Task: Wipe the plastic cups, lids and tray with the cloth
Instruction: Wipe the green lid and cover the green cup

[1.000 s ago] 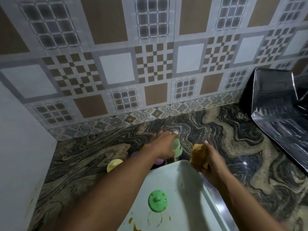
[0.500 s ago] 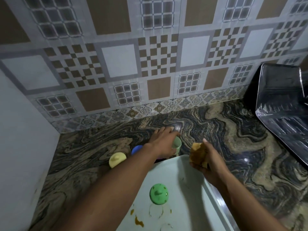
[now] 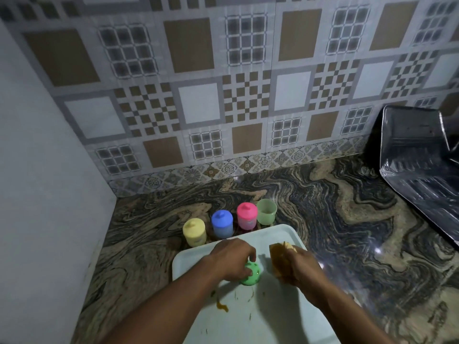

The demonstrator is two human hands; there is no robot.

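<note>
Head view: the left hand (image 3: 233,259) closes its fingers on the green lid (image 3: 251,276), which rests on the soiled tray (image 3: 280,316) and tilts, dotted face toward the right; the right hand (image 3: 301,265) clutches the cloth (image 3: 279,260) just beside. This looks like the lid-wiping step; next, bring them together. Cups (image 3: 267,211) line the desk (image 3: 347,219) beyond.

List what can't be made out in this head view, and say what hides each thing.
- Green lid: its left part, under the left hand fingers.
- Cloth: its lower part, inside the right hand.
- Tray: near end cut off by the bottom edge; arms cover more.
- Green cup: any dirt inside, too small and dim.
- Dark tray: cut off by the right edge.
</note>
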